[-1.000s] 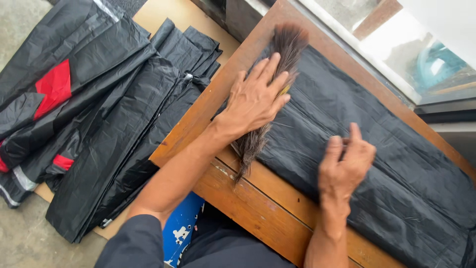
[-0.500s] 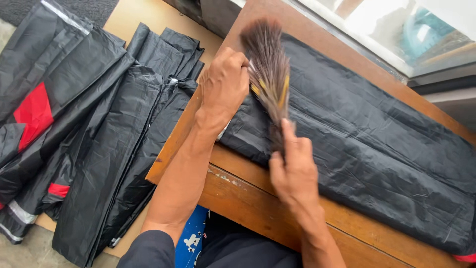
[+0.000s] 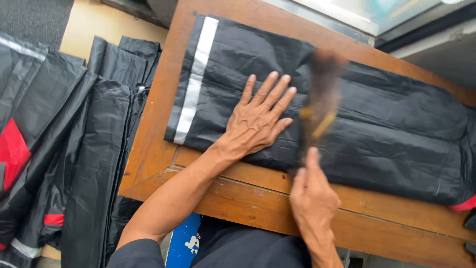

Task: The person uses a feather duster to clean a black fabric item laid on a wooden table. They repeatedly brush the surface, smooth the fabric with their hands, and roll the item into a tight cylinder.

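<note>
Black folded garment (image 3: 386, 134) lies flat across the wooden table (image 3: 153, 144), glossy and crinkled, with a grey-white reflective stripe (image 3: 194, 82) near its left end and a bit of red at the far right edge. Your left hand (image 3: 258, 121) is flat on it, fingers spread, palm down. Your right hand (image 3: 312, 196) is closed around the handle of a small brush (image 3: 320, 101), bristles blurred over the fabric. Versus half a second ago: left hand was gripping at the table's left edge, now it's open and pressed further in; striped end now in view. More black garments (image 3: 84, 164) piled on the floor to the left
</note>
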